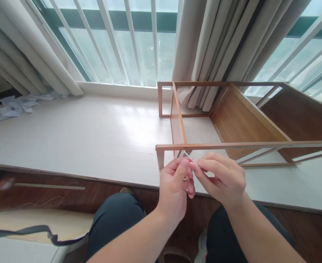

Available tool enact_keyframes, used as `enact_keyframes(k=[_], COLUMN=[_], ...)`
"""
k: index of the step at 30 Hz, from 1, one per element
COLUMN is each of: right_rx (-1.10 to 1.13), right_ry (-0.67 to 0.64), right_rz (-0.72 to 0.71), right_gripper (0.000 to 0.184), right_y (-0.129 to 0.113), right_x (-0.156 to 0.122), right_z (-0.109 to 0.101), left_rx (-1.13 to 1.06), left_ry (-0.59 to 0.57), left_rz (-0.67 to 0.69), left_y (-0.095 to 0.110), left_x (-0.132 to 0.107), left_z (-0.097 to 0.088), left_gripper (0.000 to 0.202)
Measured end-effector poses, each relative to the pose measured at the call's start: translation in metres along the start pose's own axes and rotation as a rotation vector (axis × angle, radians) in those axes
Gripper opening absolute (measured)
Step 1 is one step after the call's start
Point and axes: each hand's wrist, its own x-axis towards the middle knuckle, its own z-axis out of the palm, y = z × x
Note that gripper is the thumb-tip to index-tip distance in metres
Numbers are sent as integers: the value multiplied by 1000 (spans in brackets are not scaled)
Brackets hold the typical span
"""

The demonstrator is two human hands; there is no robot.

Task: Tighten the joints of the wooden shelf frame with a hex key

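Note:
A thin silvery rod [191, 157], perhaps a hex key, is pinched between the fingertips of my right hand [223, 177]. Its far tip points up and left, close to the underside of the wooden rail [221, 146] where the upright panel meets it; I cannot tell whether it touches. Beside it, my left hand [174, 186] is closed, thumb against curled fingers, its fingertips meeting those of the right. Whatever the left fingers hold is hidden. Both hands are just in front of the wooden shelf frame [179, 113], which lies on its side on the white ledge.
The white ledge [95, 131] runs along the barred window [117, 47]. White paper scraps [15, 106] lie at its far left. Grey curtains [202, 51] hang behind the frame. A dark strap [35, 229] crosses a pale object at lower left, above the brown wood floor [95, 184].

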Motion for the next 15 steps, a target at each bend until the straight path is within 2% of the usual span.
enact_keyframes(k=[8, 15], right_rx=[-1, 131], right_ry=[-162, -195], right_rz=[-39, -5], right_gripper=[19, 11], right_y=[3, 8], right_x=[-5, -5], right_z=[-4, -6], left_rx=[-22, 16], left_ry=[44, -53], left_rz=[-129, -130], left_y=[11, 16], left_x=[-1, 7], left_z=[2, -3], left_gripper=[37, 30])
